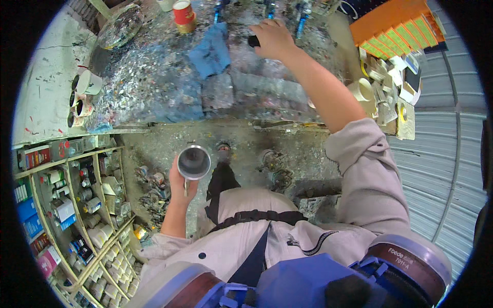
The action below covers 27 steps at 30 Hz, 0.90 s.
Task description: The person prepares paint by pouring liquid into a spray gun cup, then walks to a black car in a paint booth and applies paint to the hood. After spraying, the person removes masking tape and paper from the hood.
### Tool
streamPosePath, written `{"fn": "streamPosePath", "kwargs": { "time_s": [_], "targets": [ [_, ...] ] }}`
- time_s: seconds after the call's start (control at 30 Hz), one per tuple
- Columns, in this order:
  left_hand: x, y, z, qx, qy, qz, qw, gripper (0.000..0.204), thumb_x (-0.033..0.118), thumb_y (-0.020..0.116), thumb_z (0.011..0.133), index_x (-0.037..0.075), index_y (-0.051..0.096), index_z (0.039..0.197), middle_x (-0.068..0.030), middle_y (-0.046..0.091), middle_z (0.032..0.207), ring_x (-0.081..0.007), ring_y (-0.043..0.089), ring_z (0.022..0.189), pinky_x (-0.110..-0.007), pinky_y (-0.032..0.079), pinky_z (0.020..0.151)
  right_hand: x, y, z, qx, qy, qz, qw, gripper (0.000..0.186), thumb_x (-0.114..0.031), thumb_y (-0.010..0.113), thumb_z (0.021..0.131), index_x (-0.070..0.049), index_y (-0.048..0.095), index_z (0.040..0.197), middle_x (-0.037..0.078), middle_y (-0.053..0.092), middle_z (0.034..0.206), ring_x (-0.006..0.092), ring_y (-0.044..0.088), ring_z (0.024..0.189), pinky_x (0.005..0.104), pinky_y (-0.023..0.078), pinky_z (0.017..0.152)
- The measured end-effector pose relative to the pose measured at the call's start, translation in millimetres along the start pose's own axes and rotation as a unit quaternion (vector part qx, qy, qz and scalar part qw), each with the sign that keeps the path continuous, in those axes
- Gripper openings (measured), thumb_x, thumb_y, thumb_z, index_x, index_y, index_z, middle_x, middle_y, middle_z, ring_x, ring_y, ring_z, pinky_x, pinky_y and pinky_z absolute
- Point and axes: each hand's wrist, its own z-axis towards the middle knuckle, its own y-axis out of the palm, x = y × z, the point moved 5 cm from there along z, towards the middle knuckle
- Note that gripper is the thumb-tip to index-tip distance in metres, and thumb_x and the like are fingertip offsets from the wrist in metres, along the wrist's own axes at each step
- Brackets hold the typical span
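My left hand (pixel 183 182) grips a metal cup (pixel 194 162), open end up and dark grey inside, held out over the floor below the bench edge. On the far part of the paint-spattered workbench (pixel 133 77), my right hand (pixel 273 40) has its fingers closed around a small black object (pixel 253 41), mostly hidden by the hand. A crumpled blue cloth (pixel 210 50) lies left of that hand. Several spray guns with blue fittings (pixel 300 23) stand along the bench's back. A red paper cup (pixel 183 13) stands to their left.
Shelves (pixel 92 169) with cans and boxes line the lower left. White pots (pixel 90 82) sit at the bench's left end. An orange box (pixel 390 25), tape and clutter (pixel 382 87) fill the right. Debris (pixel 154 190) lies on the floor. My respirator (pixel 308 282) fills the lower edge.
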Motion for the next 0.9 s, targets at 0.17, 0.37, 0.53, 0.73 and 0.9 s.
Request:
{"fn": "streamPosePath", "kwargs": {
  "time_s": [0.17,0.37,0.53,0.73,0.9],
  "targets": [
    [-31,-50,-12,0.009,-0.008,-0.035,0.999,0.035,-0.003,0.074,0.095,0.0,0.063,0.128,-0.0105,0.079,0.118,-0.0172,0.072,0.107,-0.034,0.055,0.095,-9,40,41,-0.248,-0.038,-0.164,0.954,0.074,-0.025,0.079,0.085,-0.011,0.055,0.153,0.009,0.073,0.132,0.0314,0.053,0.143,0.0583,0.016,0.132],
    [-58,-61,2,-0.021,-0.042,-0.077,0.996,0.036,-0.001,0.074,0.091,0.0,0.063,0.126,-0.0143,0.076,0.116,-0.0229,0.072,0.107,-0.035,0.055,0.095,-12,43,50,-0.259,0.006,-0.099,0.961,0.047,-0.02,0.079,0.078,-0.011,0.066,0.122,0.013,0.076,0.12,0.0331,0.062,0.131,0.0616,0.017,0.131],
    [-71,-45,37,-0.052,-0.085,-0.167,0.981,0.023,0.01,0.074,0.087,0.003,0.061,0.104,-0.0129,0.067,0.094,-0.0302,0.066,0.086,-0.035,0.052,0.081,-13,38,48,-0.201,0.031,-0.067,0.977,0.057,-0.025,0.085,0.073,-0.016,0.067,0.126,0.011,0.075,0.114,0.0336,0.068,0.119,0.063,0.02,0.129],
    [-25,-21,79,-0.14,-0.093,-0.275,0.947,0.02,0.005,0.073,0.09,0.002,0.063,0.107,-0.0062,0.065,0.095,-0.0159,0.061,0.088,-0.03,0.05,0.082,-44,-51,-23,0.096,0.142,0.215,0.961,0.065,-0.031,0.083,0.069,-0.016,0.065,0.129,0.011,0.07,0.123,0.0338,0.061,0.126,0.0591,0.028,0.124],
    [30,23,92,-0.309,0.025,-0.193,0.931,0.026,0.004,0.076,0.089,0.0,0.064,0.112,-0.0069,0.068,0.1,-0.0152,0.063,0.091,-0.03,0.051,0.085,-81,-106,-194,0.209,0.313,0.541,0.752,0.053,-0.029,0.083,0.074,-0.008,0.065,0.119,0.013,0.068,0.119,0.0304,0.063,0.115,0.0458,0.043,0.109]
  ]
}}
